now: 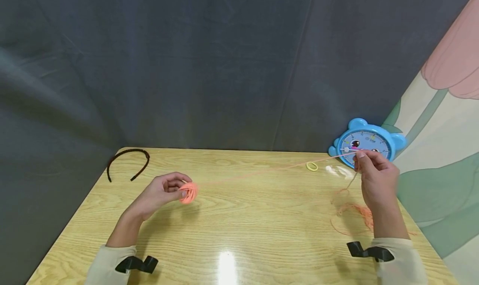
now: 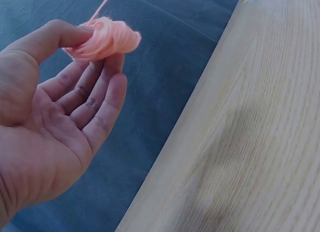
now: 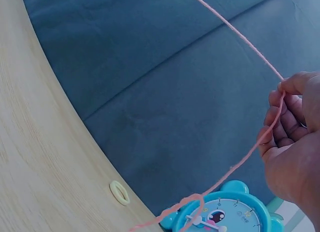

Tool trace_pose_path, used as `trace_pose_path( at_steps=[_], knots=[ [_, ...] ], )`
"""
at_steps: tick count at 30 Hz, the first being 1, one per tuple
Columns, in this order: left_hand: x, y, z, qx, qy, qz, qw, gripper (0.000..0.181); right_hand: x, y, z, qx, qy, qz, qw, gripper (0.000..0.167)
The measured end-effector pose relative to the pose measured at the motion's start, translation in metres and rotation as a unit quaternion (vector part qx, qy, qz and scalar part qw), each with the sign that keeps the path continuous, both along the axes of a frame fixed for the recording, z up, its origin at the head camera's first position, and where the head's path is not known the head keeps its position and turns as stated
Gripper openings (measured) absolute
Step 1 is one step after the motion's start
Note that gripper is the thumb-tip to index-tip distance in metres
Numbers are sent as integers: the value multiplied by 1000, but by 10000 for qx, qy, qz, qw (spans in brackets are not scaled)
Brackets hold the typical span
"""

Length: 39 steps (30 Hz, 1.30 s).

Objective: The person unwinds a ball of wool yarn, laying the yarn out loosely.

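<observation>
My left hand (image 1: 161, 192) pinches a small ball of coral yarn (image 1: 189, 193) between thumb and fingers, above the left half of the table. In the left wrist view the wound ball (image 2: 107, 41) sits at the thumb and fingertips. A single strand (image 1: 258, 173) runs from it across to my right hand (image 1: 379, 179). In the right wrist view, the thumb and fingers of that hand (image 3: 297, 122) pinch the yarn strand (image 3: 240, 37), and its slack part hangs below. Loose tangled yarn (image 1: 364, 216) lies on the table beside the right forearm, which partly hides it.
A blue animal-shaped clock (image 1: 368, 137) stands at the table's back right corner, partly behind the right hand. Near it lies a pale yellow ring (image 1: 312, 166). A dark headband (image 1: 129, 151) lies at the back left of the wooden table (image 1: 262, 235). A dark curtain (image 1: 224, 69) hangs behind.
</observation>
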<state>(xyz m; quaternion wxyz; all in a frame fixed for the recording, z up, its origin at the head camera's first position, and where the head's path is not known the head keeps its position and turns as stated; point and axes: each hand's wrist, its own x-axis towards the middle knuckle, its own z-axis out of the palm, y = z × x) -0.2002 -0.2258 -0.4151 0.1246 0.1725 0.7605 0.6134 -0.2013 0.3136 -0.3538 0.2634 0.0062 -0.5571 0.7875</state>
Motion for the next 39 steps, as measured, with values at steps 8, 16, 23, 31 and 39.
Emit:
trace_pose_path(
  at_steps=[8, 16, 23, 31, 39],
  knots=[
    [0, 0, -1, -64, 113, -105, 9999, 29, 4, 9, 0, -37, -185, 49, 9998, 12],
    [1, 1, -2, 186, 170, -126, 9996, 27, 4, 10, -6, -183, -209, 13, 9996, 15],
    [1, -1, 0, 405, -174, -21, 9990, 27, 2, 11, -7, -378, -127, -156, 9991, 10],
    [0, -7, -3, 427, -312, -227, 9983, 33, 6, 23, -11, -526, -244, -145, 9982, 11],
    [0, -9, -5, 668, -415, -1150, 9902, 28, 8, 34, -11, -883, 76, -319, 9956, 6]
  ],
)
